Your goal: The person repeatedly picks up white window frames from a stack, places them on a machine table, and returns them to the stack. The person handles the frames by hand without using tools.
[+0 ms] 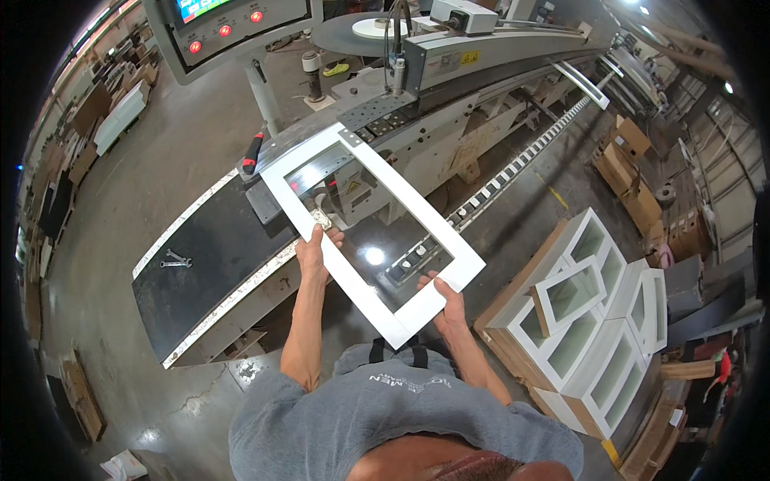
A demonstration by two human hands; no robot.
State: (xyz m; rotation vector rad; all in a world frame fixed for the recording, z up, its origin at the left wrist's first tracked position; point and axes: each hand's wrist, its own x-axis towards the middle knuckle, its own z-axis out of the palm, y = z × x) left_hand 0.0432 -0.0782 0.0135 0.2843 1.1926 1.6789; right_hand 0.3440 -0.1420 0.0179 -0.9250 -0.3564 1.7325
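Observation:
A white rectangular frame [391, 183] with an open middle is held in front of me, tilted away toward the machine [473, 120]. My left hand [314, 248] grips its left long side, thumb on top and fingers curled beneath. My right hand [446, 298] holds the near end close to the right corner, with the thumb on the white face. The frame's far end reaches over the machine's metal bed. Through the opening show machine parts and part of a toothed conveyor chain [513, 170].
A red-and-black handled tool [253, 154] and wrenches [176, 259] lie on the dark side table [216, 264]. The control panel [233, 32] stands at far left. More white frames [573, 321] are stacked at right. Another white piece [583, 85] sits farther down the machine. Cardboard boxes [630, 168] stand behind.

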